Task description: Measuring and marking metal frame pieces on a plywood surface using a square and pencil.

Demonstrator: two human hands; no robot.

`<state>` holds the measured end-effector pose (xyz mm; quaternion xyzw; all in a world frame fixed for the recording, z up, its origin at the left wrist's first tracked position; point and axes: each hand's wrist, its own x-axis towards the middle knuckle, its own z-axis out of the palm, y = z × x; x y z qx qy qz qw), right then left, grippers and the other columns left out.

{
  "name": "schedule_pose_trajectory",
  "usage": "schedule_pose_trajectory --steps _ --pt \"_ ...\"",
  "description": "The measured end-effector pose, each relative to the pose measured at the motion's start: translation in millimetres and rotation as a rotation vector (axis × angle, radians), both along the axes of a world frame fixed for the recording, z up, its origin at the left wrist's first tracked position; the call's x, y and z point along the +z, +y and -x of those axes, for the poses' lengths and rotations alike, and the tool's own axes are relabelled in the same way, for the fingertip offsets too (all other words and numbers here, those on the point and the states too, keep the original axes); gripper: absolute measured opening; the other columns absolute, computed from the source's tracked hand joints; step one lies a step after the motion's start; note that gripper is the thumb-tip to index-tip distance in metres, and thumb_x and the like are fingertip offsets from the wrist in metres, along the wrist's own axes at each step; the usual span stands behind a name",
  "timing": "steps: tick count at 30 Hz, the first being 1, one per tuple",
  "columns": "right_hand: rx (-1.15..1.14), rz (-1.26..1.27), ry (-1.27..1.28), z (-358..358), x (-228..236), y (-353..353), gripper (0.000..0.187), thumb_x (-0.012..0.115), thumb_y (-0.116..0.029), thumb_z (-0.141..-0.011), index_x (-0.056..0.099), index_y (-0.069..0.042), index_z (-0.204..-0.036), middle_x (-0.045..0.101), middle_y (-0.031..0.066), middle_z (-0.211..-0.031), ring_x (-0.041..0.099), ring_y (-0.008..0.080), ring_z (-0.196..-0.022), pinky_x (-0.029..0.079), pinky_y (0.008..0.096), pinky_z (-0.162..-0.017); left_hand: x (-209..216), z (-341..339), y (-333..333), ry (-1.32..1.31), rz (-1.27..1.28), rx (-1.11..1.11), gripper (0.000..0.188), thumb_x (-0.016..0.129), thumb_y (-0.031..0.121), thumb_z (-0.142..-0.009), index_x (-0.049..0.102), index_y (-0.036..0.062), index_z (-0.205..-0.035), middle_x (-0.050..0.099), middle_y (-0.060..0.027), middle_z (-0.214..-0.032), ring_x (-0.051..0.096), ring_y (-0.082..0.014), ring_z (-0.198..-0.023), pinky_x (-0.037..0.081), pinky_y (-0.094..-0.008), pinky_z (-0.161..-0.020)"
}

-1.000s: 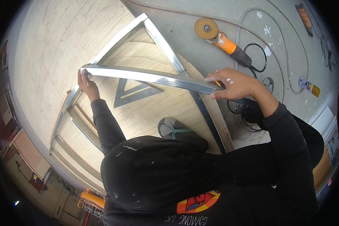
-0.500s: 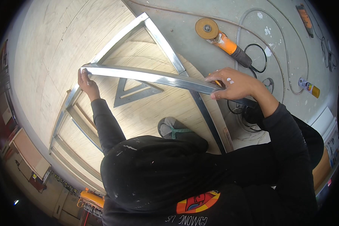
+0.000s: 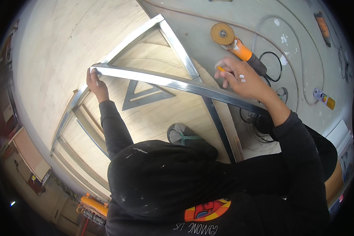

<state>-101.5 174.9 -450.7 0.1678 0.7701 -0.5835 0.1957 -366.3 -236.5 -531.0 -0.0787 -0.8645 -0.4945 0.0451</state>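
My left hand (image 3: pixel 97 85) is closed round the far-left end of a loose shiny square metal tube (image 3: pixel 165 81). The tube slants across a metal frame (image 3: pixel 179 51) on the plywood, its other end running toward my right leg. Above the tube, apart from it, my right hand (image 3: pixel 246 78) pinches a yellow-orange pencil (image 3: pixel 221 69), most of which the fingers hide. A grey triangular set square (image 3: pixel 145 98) lies flat on the plywood under the tube, nearest my left hand.
An angle grinder (image 3: pixel 240 49) with a tan disc lies on the grey floor, among hoses and cords. Farther right are a spray can (image 3: pixel 323 99) and another orange tool (image 3: pixel 322 29). My foot (image 3: pixel 179 133) rests on the plywood (image 3: pixel 157 126). Wooden strips (image 3: pixel 80 159) run along the left.
My right hand has lifted off the tube and moved up, with the pencil still in its fingers. My left hand keeps its grip at the tube's end. The view has shifted slightly.
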Motion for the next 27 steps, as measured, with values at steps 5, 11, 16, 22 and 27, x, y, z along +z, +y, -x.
schedule_pose_trajectory --steps 5,11,16,22,27 --pt "0.084 -0.318 0.542 2 -13 -10 0.019 0.067 -0.011 -0.091 0.07 0.001 -0.104 0.068 0.0132 -0.076 0.064 0.0247 -0.07 0.051 0.0374 -0.068 0 1 1 0.038 0.003 -0.043 0.037 0.048 0.026 -0.102 0.07 -0.0039 -0.105 0.066 -0.0058 -0.088 0.054 -0.0135 -0.083 0.041 -0.0279 -0.079" --pt "-0.001 -0.09 0.124 9 10 -21 0.017 0.07 -0.011 -0.088 0.071 0.001 -0.099 0.069 0.0164 -0.079 0.067 0.033 -0.072 0.051 0.0393 -0.067 2 0 0 0.032 -0.016 -0.043 0.037 0.047 0.025 -0.102 0.07 -0.0043 -0.105 0.067 -0.0062 -0.087 0.054 -0.0135 -0.082 0.041 -0.0278 -0.077" --pt "0.144 -0.188 0.373 11 -3 -27 0.013 0.066 -0.009 -0.088 0.07 -0.001 -0.098 0.072 0.0184 -0.086 0.069 0.0376 -0.077 0.053 0.0435 -0.069 2 0 2 0.026 -0.029 -0.037 0.036 0.049 0.025 -0.102 0.07 -0.004 -0.104 0.064 -0.003 -0.085 0.049 -0.0106 -0.076 0.036 -0.0258 -0.068" --pt "0.39 -0.244 0.419 19 -18 -23 0.018 0.064 -0.007 -0.088 0.072 -0.003 -0.104 0.071 0.0198 -0.086 0.068 0.04 -0.078 0.054 0.0468 -0.071 -4 0 2 -0.012 -0.13 0.01 0.032 0.053 0.024 -0.101 0.07 -0.0029 -0.102 0.061 0.0001 -0.08 0.043 -0.0078 -0.069 0.03 -0.0261 -0.06" --pt "0.474 -0.243 0.517 33 -11 -31 0.026 0.064 -0.007 -0.087 0.073 -0.004 -0.111 0.071 0.019 -0.083 0.068 0.0395 -0.077 0.053 0.0479 -0.071 -15 9 -23 0.255 0.151 -0.002 0.034 0.054 0.025 -0.101 0.07 -0.0045 -0.102 0.062 -0.0054 -0.08 0.047 -0.0135 -0.07 0.036 -0.0297 -0.062"
